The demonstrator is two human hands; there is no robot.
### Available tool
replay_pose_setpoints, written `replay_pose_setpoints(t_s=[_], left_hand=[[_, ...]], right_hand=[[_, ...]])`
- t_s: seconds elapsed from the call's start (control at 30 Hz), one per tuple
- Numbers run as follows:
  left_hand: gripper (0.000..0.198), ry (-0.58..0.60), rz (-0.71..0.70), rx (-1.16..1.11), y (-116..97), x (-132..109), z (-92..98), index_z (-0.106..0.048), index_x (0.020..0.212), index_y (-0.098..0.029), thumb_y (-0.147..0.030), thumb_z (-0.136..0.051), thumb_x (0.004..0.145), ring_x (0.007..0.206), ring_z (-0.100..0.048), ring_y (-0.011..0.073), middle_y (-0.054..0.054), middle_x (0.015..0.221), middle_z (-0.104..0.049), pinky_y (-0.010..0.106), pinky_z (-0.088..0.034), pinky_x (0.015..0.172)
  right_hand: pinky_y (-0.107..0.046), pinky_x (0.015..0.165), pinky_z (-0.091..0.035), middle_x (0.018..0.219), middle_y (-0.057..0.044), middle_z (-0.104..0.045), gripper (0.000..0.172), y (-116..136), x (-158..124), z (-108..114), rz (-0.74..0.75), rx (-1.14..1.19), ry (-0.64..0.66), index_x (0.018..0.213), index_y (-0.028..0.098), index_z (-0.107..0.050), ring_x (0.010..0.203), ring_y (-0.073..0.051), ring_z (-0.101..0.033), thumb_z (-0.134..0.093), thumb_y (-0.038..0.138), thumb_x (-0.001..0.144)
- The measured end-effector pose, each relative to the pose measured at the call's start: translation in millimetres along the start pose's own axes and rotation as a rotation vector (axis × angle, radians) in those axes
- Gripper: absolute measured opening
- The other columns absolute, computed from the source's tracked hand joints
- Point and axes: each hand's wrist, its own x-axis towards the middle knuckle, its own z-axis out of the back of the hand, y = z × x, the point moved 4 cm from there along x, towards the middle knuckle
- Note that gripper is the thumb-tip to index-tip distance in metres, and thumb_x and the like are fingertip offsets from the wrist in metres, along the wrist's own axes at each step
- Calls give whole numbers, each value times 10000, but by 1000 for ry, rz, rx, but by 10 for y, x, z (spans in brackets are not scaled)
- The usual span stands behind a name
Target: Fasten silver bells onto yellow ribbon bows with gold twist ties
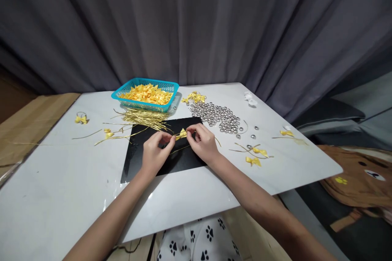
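Note:
Over a black mat [137,167], a small yellow ribbon bow [183,133] is stretched between my two hands. My left hand [156,149] pinches its left side, where a gold tie seems to run; the exact grip is too small to make out. At the bow's right side, the fingertips of my right hand [202,142] are closed in a pinch. A gold tie [180,149] shows below the bow, across the mat. Just behind my left hand lies a bundle of gold ties [145,117].
A blue basket [122,86] of yellow bows stands at the back. Right of it are silver bells or beads [217,116]. Loose bows with gold ties [260,153] lie at the right, others [108,133] at the left. A brown bag [361,179] sits beyond the right edge.

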Motion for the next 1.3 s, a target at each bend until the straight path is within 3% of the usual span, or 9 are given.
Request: replay_pose_setpoints(t_s=[0.23,0.33,0.57,0.67,0.8,0.87,1.07,1.3], left_hand=[[137,65,-72,48,-53,-40,-48,-493,644,-187,-183,-532,776,560,-500,115,-20,608,-525,232,-406,574],[137,97,-18,-27,-54,-36,-59,-491,667,-190,-200,-517,801,563,-500,113,-21,623,-521,225,-407,569],[141,93,84,-109,-64,-22,-38,-507,671,-192,-240,-541,800,562,-524,118,-13,625,-555,230,-432,577],[140,126,195,-262,-20,-33,-72,-518,688,-186,-272,-558,792,583,-551,124,-10,633,-570,232,-452,591],[174,148,355,-528,24,-27,-113,-513,686,-182,-315,-585,771,608,-577,127,-11,624,-574,226,-451,584],[183,144,415,-606,24,-10,-112,-513,680,-181,-323,-606,748,596,-581,123,-15,605,-583,223,-450,581],[193,121,489,-661,-1,26,-74,-526,661,-182,-334,-635,709,559,-580,125,-14,565,-595,229,-456,561],[192,113,481,-676,3,23,-74,-536,662,-184,-340,-638,708,552,-572,121,-17,564,-593,234,-465,573]], right_hand=[[-218,491,-397,758,-30,-575,100,43,9,-14,27,-42,35,878,166,-536,554,-103,-505,-463,121,825],[-222,511,-396,731,-24,-575,67,25,14,-25,10,-28,97,841,174,-526,551,-105,-503,-462,172,861],[-241,552,-383,665,-25,-543,188,-29,20,-46,-85,-66,204,723,182,-499,584,-124,-498,-459,275,881],[-223,481,-360,649,-3,-526,175,-60,41,-72,-278,234,265,728,174,-535,502,-92,-425,-510,307,838],[-198,393,-352,488,68,-380,244,-68,22,-146,-628,818,491,715,161,-572,394,-59,-294,-552,392,793],[-191,378,-359,464,86,-330,244,-51,23,-144,-700,970,536,704,154,-576,380,-49,-260,-582,390,764],[-166,373,-393,716,-3,-561,256,-68,52,-129,-625,747,396,739,150,-582,517,-70,-452,-669,384,684],[-145,372,-433,716,7,-554,232,-73,38,-149,-621,761,435,769,153,-565,508,-52,-433,-689,327,676]])
